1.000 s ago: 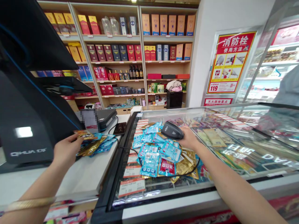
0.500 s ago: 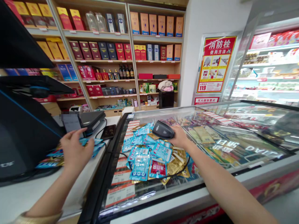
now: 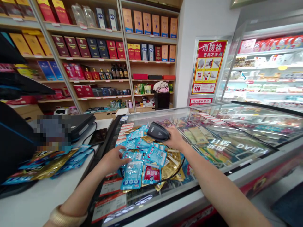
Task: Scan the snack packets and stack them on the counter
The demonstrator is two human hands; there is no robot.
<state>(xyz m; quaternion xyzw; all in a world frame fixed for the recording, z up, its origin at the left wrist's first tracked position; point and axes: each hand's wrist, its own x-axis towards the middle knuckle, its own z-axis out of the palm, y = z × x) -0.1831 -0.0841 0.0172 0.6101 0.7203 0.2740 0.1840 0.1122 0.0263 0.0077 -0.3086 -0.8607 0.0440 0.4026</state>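
Note:
My right hand (image 3: 175,138) is wrapped around a black handheld barcode scanner (image 3: 158,131), which hovers over a heap of small snack packets. My left hand (image 3: 114,161) reaches the left side of that heap, thumb and fingers apart around the edge of a light blue snack packet (image 3: 131,155), without a closed grip. Most packets in the heap are light blue; a red-fronted packet (image 3: 151,174) lies at its near edge and gold packets (image 3: 173,162) at its right. The scanner's black cable (image 3: 174,173) loops across the packets.
The heap lies on a glass-topped freezer (image 3: 151,205). To the left, a white counter (image 3: 61,192) bears a second pile of packets (image 3: 54,160), a dark phone-like slab (image 3: 98,136) and black checkout equipment (image 3: 14,138). Shelves of boxed bottles (image 3: 92,63) stand behind.
My left hand has moved right from over the counter pile to the heap on the freezer. More packets now show on the counter. My right hand still holds the scanner; the view has shifted slightly.

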